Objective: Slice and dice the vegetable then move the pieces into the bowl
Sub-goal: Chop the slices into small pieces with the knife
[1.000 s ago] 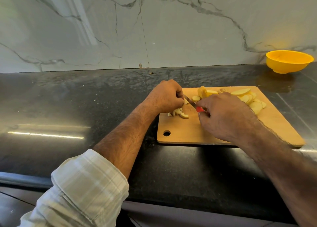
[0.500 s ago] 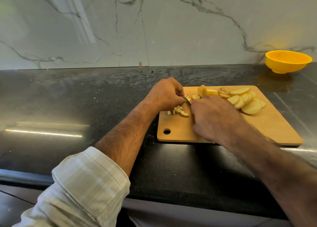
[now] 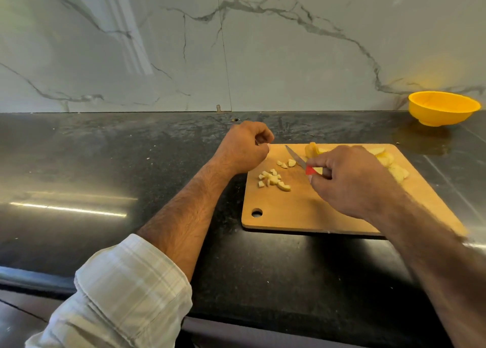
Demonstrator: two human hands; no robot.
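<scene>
One dark stone counter (image 3: pixel 131 163) fills the lower two thirds of the frame. One wooden cutting board (image 3: pixel 302 210) lies right of centre on it, and one yellow bowl (image 3: pixel 441 108) stands at the far right edge against the marble wall, well apart from the board. Two hands: the left hand (image 3: pixel 242 147), at the board's upper left corner, is loosely curled with fingertips drawn together; whether it pinches anything cannot be told. The right hand (image 3: pixel 349 182) is closed around one red-handled knife (image 3: pixel 298 159), blade pointing to the upper left. Its fist hides most of the potato slices (image 3: pixel 397 172), so they cannot be counted. About a dozen diced pieces (image 3: pixel 272 180) lie on the board's left part.
</scene>
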